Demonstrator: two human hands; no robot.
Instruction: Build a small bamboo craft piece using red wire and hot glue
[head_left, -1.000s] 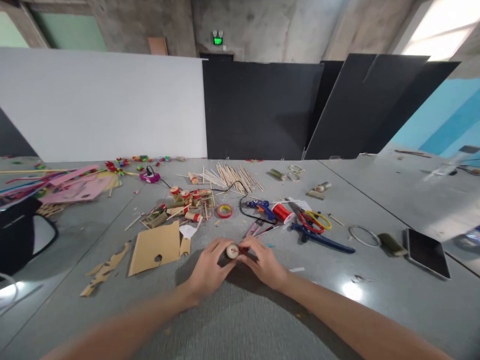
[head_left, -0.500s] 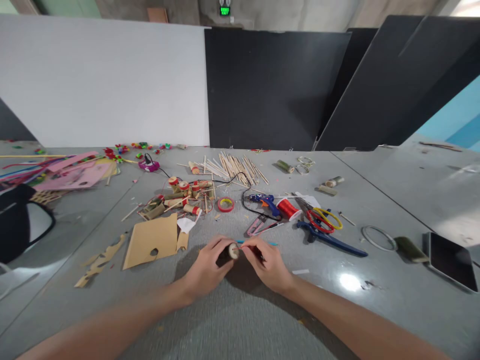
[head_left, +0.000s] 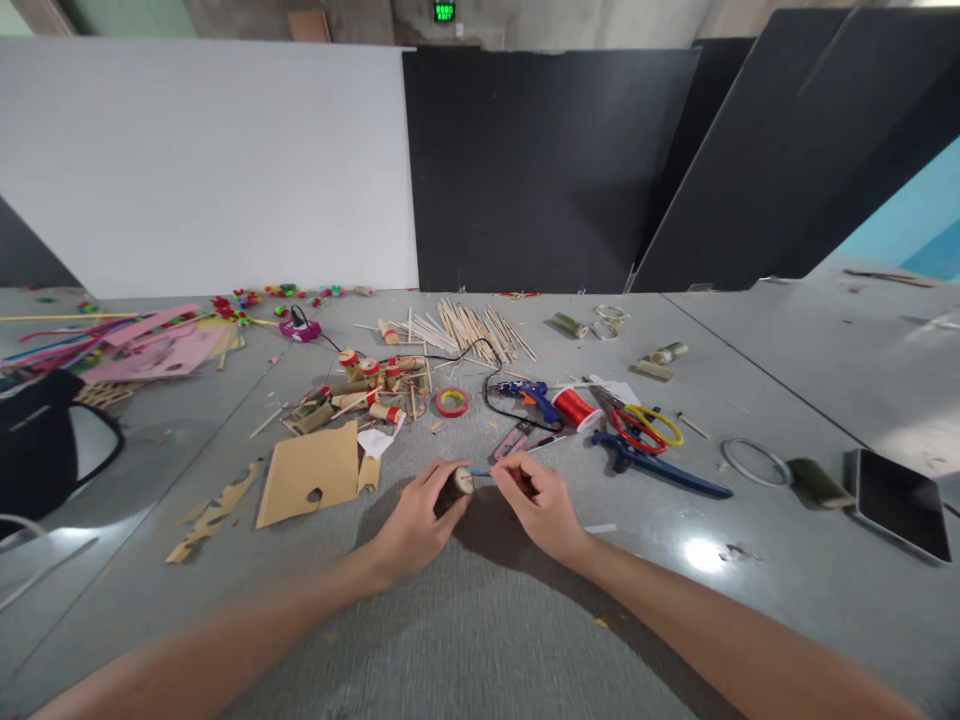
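Left hand [head_left: 416, 515] and right hand [head_left: 538, 505] are held close together above the near part of the grey tabletop [head_left: 420, 650]. By the left hand, a short bamboo cylinder with a pale cut end [head_left: 464, 481] is gripped between thumb and fingers, its end turned toward the right hand. By the right thumb and forefinger, pressed together at their tips, what appears to be a thin reddish strand [head_left: 486, 474] is pinched just beside that end.

Just beyond the hands, a pink-handled box cutter [head_left: 512, 440] is laid down. To the left, a flat brown cardboard sheet [head_left: 304, 465] pierced by 1 round hole is seen, with a crumpled white paper scrap [head_left: 377, 441] near its right edge. Farther out, a red ring of tape [head_left: 451, 412] is placed between a cluster of red-banded bamboo pieces [head_left: 367, 390] and a blue glue gun [head_left: 534, 396]. Beside the gun, a spool of bright red thread [head_left: 576, 409] is set near scissors with 1 red and 1 yellow handle [head_left: 634, 440], by which a long navy-blue hand tool [head_left: 671, 474] is partly overlapped. Behind these, thin pale wooden sticks [head_left: 472, 330] are scattered. At far right, a black-screened tablet [head_left: 900, 503] is laid flat.
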